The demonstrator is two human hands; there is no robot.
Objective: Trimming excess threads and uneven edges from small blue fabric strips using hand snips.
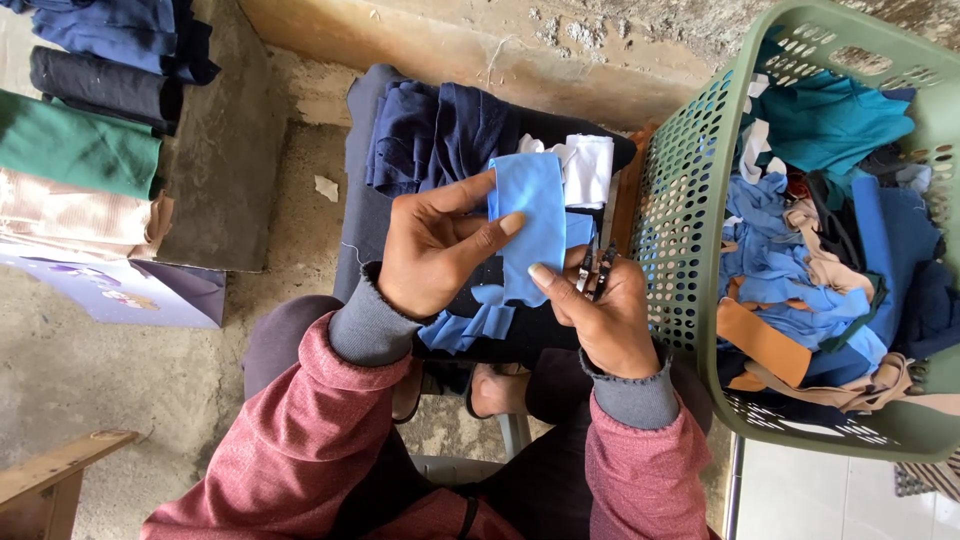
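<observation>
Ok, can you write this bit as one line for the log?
left hand: holds blue strip | right hand: holds scissors, thumb on strip | basket: scraps, on the right

Both hands work close together over the dark stool (pixel 355 200). At 3 o'clock the green basket (pixel 680 210) stands just beside the right hand (pixel 600 315), its perforated wall blocking sideways passage. At 12 o'clock folded navy cloths (pixel 440 135) and a white cloth (pixel 585 165) cover the stool top. At 9 o'clock bare concrete floor (pixel 90 370) lies open up to the stacked folded fabrics (pixel 80 150). At 8 o'clock a wooden edge (pixel 50 480) intrudes.
</observation>
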